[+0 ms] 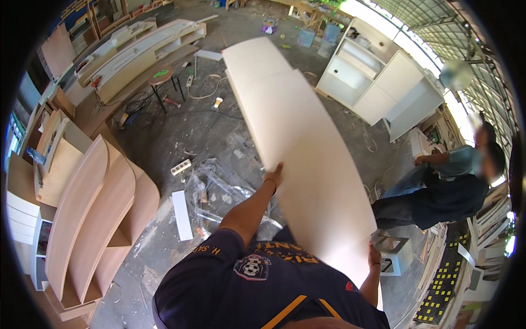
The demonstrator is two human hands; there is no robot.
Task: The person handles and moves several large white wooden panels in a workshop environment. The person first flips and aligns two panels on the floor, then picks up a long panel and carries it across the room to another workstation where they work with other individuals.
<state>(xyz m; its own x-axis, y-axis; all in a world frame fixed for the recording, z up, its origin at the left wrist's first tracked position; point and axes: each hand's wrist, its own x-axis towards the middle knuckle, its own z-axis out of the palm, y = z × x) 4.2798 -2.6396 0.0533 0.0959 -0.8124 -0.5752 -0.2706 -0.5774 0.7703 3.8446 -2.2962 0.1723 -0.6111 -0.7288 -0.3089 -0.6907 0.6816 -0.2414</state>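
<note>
A long white board [312, 148] with a curved right edge stretches away from my body across the middle of the view. A second white piece [257, 57] shows past its far end, seemingly lying against it; how the two join I cannot tell. My left hand [274, 176] grips the board's left edge, thumb on the upper face and the other fingers hidden underneath. Close to my body, my right hand [374, 255] holds the right edge near the board's close end, its fingertips partly hidden. Below the left forearm, crumpled clear plastic wrap [211, 183] lies on the floor.
Curved wood-toned shelving [93, 214] stands at left. A power strip [181, 166], a white strip [182, 215] and a round stool [161, 75] are on the concrete floor [208, 126]. White cabinets [378, 82] stand far right. Two people [455, 186] are at right.
</note>
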